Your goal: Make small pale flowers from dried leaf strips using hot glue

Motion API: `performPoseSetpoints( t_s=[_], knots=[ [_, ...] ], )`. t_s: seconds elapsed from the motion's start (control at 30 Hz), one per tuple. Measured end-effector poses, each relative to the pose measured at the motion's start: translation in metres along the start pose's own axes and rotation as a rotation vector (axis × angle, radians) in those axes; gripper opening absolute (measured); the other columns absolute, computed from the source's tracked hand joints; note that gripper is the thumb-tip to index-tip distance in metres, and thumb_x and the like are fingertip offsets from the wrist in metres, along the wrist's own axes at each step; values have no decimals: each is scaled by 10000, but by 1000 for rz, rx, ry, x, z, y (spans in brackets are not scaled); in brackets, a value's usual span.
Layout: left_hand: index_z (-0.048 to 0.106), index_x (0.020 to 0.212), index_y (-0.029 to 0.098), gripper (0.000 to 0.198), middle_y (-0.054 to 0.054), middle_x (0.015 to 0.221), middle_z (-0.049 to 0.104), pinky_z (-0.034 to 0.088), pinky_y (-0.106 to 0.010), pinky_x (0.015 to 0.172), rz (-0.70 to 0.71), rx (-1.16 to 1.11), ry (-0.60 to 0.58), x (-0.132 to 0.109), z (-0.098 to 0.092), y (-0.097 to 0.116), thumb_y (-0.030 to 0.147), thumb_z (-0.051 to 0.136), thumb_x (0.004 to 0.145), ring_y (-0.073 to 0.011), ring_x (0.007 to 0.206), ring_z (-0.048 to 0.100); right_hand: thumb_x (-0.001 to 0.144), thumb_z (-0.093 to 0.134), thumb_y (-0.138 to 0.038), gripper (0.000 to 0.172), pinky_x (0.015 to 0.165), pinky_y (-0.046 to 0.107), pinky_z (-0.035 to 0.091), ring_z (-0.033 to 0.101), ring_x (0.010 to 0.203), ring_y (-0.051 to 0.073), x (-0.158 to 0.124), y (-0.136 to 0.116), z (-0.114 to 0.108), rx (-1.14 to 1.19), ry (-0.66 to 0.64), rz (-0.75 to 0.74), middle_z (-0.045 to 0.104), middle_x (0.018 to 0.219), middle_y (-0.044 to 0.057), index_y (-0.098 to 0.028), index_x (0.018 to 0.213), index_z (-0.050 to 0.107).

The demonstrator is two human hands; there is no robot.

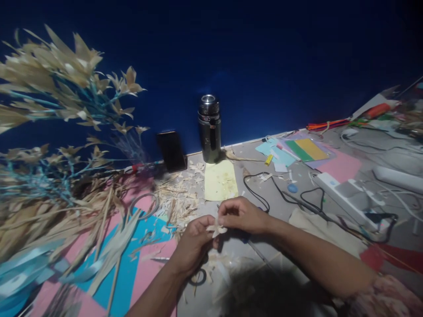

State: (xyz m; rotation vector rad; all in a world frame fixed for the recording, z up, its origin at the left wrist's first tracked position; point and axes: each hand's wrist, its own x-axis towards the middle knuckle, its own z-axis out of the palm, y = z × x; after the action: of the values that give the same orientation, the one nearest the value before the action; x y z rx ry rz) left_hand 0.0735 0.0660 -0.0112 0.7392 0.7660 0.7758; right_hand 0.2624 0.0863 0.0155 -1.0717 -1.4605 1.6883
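Both hands meet low in the middle of the head view around a small pale husk flower (pixel 217 230) with pointed petals. My left hand (pixel 195 237) pinches it from the left side, with its fingers curled under the petals. From the upper right, my right hand (pixel 240 213) has thumb and fingertips closed at the flower's centre. Blur hides the exact finger contact. Just beyond the hands lies a yellow paper sheet (pixel 220 180) with greenish stains. Pale husk scraps (pixel 178 202) are scattered to the left of it.
A steel thermos (pixel 210 132) and a dark phone (pixel 171 151) stand against the blue wall. Husk flowers on blue stems (pixel 79 83) rise at left. A power strip (pixel 346 200) with cables lies at right. Scissors (pixel 198 276) partly show below my left hand.
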Motion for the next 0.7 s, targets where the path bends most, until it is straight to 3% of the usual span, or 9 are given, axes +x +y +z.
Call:
performPoseSetpoints(
  t_s=[0.33, 0.57, 0.7],
  knots=[
    [691, 685, 134, 355, -6, 496, 590, 322, -232, 532, -32, 54, -12, 1, -3, -4, 405, 911, 623, -95, 465, 444, 797, 711, -306, 178, 495, 201, 313, 424, 548, 83, -5, -3, -6, -236, -58, -62, 529, 601, -42, -138, 757, 666],
    [683, 649, 150, 290, -7, 543, 598, 339, -233, 537, 36, 285, 28, -2, -11, -1, 375, 832, 756, -107, 513, 477, 763, 714, -325, 201, 510, 199, 321, 426, 566, 81, -5, -5, -1, -161, -78, -3, 547, 620, -41, -135, 744, 650],
    [688, 659, 149, 310, -9, 546, 599, 348, -229, 533, 65, 330, 35, -2, -13, 1, 407, 820, 768, -106, 516, 478, 738, 715, -298, 177, 472, 191, 298, 419, 526, 73, -2, 0, 3, -97, -12, 54, 536, 578, -49, -143, 709, 636]
  ],
)
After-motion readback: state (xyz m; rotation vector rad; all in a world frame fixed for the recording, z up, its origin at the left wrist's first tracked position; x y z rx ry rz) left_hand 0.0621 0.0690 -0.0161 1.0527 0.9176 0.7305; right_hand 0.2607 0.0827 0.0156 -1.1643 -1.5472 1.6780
